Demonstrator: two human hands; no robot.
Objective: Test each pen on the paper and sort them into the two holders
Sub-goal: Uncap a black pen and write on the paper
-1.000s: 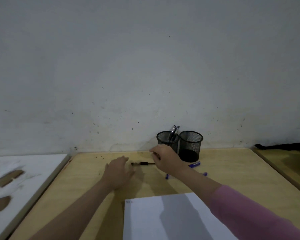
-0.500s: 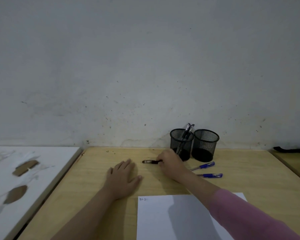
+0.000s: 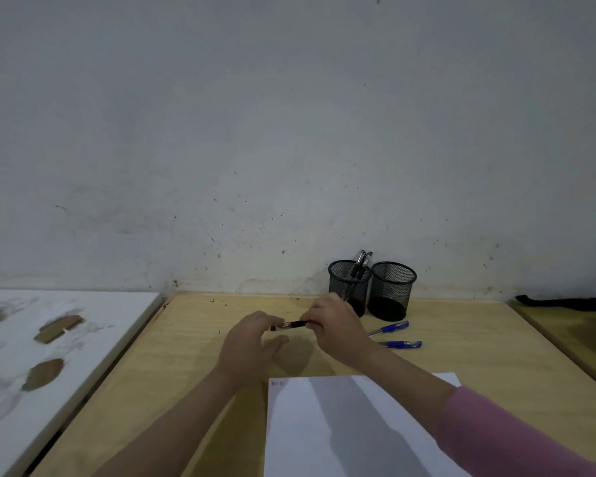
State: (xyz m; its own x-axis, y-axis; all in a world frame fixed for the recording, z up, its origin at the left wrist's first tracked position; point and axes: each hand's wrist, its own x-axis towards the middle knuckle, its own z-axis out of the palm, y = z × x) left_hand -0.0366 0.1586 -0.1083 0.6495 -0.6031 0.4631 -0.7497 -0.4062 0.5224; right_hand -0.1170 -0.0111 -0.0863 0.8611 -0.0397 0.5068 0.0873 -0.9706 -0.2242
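Pen in hand: black pen (image 3: 291,325), mid-frame, lifted just off the desk (image 3: 193,352); half a sec ago it lay flat on the wood w/ only the R hand on it.
R hand (image 3: 334,330): fingers curled tight round the pen's right end.
L hand (image 3: 252,342): was flat on the desk, now up; fingertips pinch the pen's left end, prob. the cap.
Meaning: looks like uncapping before the test scribble; pen not yet on the paper.
Paper (image 3: 341,428): lower centre, near edge of desk, tiny marks in its top-left corner.
Holders: left holder (image 3: 350,287) right of centre by the wall, 2 pens standing in it; right holder (image 3: 392,290) just beside it, looks empty.
Still to do: two blue pens (image 3: 391,328) lying right of the R hand, below the holders, untested.
Progress: approx. halfway, judging by count.
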